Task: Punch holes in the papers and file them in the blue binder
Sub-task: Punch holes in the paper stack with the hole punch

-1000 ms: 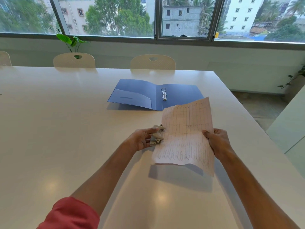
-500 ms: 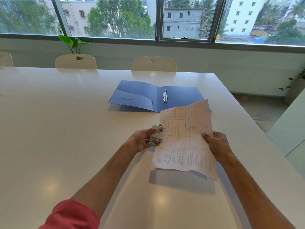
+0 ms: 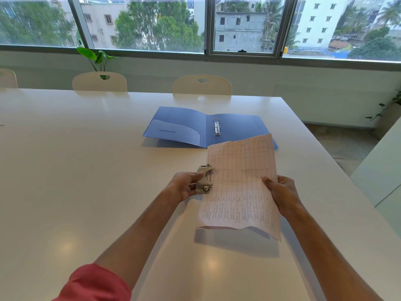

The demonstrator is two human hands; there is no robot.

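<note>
**Paper edge seated in the punch**

The left hand (image 3: 184,187) is gripping the hole punch (image 3: 204,179); right-hand fingers (image 3: 269,184) are pinching the papers (image 3: 238,185), now steadier and level. Punching looks imminent. The blue binder (image 3: 178,129) is lying open beyond the fingers on the surface (image 3: 76,170).

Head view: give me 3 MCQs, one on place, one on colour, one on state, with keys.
1. Where is the hole punch?
A. at the papers' left edge
B. inside the binder
C. on a chair

2. What colour is the binder?
A. red
B. blue
C. green

3. How does the binder lie?
A. closed
B. standing upright
C. open flat

Key: 1 A, the left hand holds it against the left edge of the papers, which the right hand grips. 2 B, both covers are blue. 3 C, its rings show on the table.
</note>
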